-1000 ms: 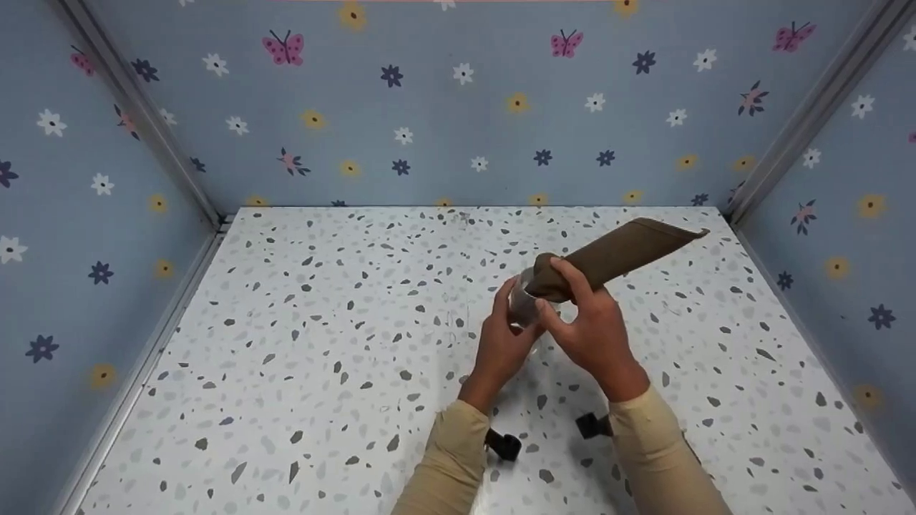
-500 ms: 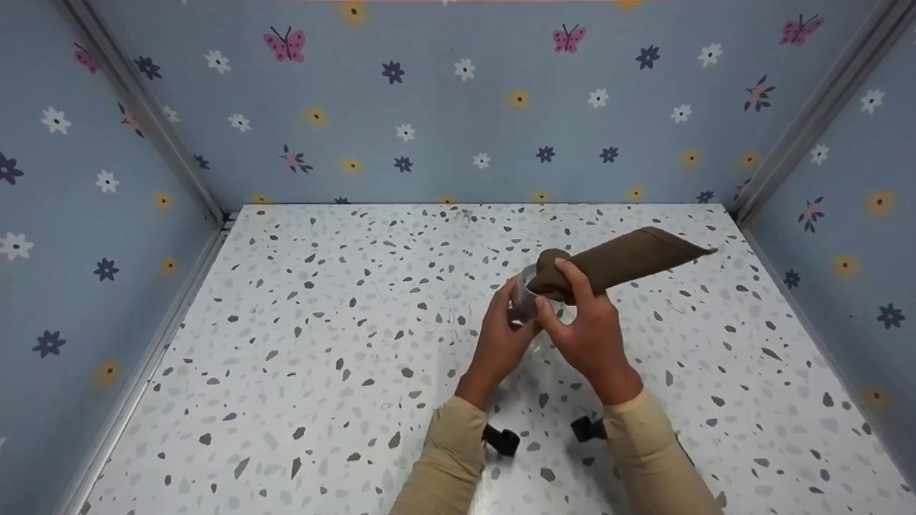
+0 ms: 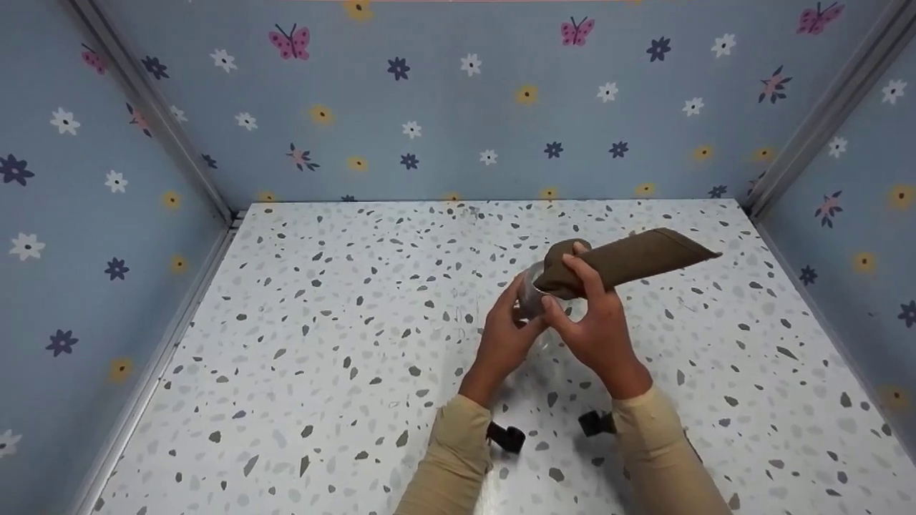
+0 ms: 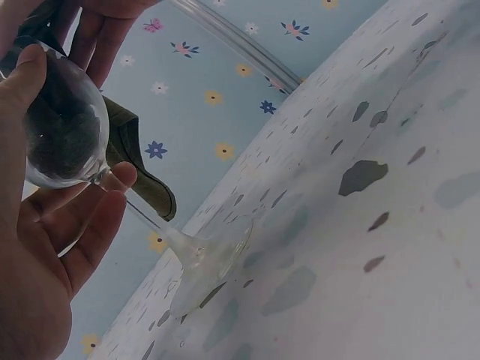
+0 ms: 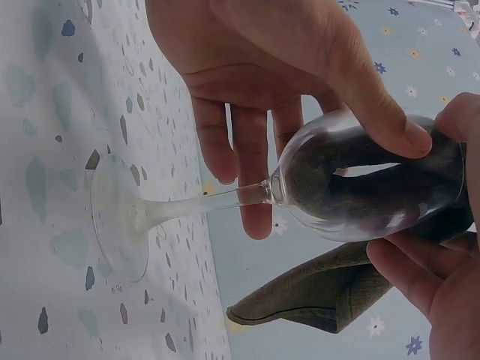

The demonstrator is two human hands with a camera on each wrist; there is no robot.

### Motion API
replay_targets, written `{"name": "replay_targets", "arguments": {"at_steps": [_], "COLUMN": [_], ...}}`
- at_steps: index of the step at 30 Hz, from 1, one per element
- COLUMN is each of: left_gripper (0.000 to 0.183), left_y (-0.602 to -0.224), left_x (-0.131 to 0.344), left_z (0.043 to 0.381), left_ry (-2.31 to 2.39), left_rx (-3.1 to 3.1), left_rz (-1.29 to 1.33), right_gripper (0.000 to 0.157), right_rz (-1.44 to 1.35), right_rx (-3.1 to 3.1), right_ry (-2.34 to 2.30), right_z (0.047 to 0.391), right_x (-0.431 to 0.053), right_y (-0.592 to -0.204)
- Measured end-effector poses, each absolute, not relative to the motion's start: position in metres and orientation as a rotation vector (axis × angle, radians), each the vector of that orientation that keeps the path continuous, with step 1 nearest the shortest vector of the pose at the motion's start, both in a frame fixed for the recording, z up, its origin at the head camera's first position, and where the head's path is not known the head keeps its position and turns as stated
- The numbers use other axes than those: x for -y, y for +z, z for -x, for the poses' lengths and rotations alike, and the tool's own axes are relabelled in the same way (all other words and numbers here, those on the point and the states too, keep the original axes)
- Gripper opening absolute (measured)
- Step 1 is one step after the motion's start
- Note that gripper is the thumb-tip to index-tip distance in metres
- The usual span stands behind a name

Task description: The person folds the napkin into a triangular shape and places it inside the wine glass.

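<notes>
In the head view my left hand cradles the bowl of a clear wine glass, which lies tilted. The right wrist view shows the left thumb pressed on the bowl and its fingers around the stem, with the round foot pointing away from the bowl. A dark brown cloth is stuffed into the bowl, and its folded tail sticks out to the right. My right hand grips the cloth at the glass mouth, thumb at the rim. In the left wrist view cloth fills much of the bowl.
Under the hands lies a white speckled tabletop. Blue flowered panels rise at the back and both sides, joined by metal corner posts. Small black mounts stick out from the wrists.
The cloth's bulge at the glass mouth has shifted up and right, and its tail has dipped lower. The right fingers have moved slightly on the cloth. The left hand keeps its hold.
</notes>
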State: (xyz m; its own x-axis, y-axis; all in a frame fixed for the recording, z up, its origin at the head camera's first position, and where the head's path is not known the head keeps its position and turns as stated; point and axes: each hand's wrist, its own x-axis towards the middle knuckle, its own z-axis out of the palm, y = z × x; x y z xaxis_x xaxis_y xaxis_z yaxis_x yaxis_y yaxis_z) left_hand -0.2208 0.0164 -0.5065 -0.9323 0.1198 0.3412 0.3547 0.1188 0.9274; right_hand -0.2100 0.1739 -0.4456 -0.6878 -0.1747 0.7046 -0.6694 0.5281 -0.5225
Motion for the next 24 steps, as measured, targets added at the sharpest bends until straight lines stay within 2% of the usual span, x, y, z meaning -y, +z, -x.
{"name": "replay_targets", "arguments": {"at_steps": [14,24], "left_gripper": [0.078,0.069], "left_y": [-0.501,-0.505], "left_x": [-0.010,-0.013], "left_z": [0.220,0.209], "left_ry": [-1.960,-1.971], "left_rx": [2.228,2.291], "left_rz": [0.507,0.454], "right_gripper": [0.068,0.073], "right_rz": [-0.708,-0.702], "right_rx": [2.141,2.145], "right_ry": [1.173,1.142], "right_z": [0.210,0.202], "right_x": [-0.170,-0.169], "right_y": [-0.447,-0.451]}}
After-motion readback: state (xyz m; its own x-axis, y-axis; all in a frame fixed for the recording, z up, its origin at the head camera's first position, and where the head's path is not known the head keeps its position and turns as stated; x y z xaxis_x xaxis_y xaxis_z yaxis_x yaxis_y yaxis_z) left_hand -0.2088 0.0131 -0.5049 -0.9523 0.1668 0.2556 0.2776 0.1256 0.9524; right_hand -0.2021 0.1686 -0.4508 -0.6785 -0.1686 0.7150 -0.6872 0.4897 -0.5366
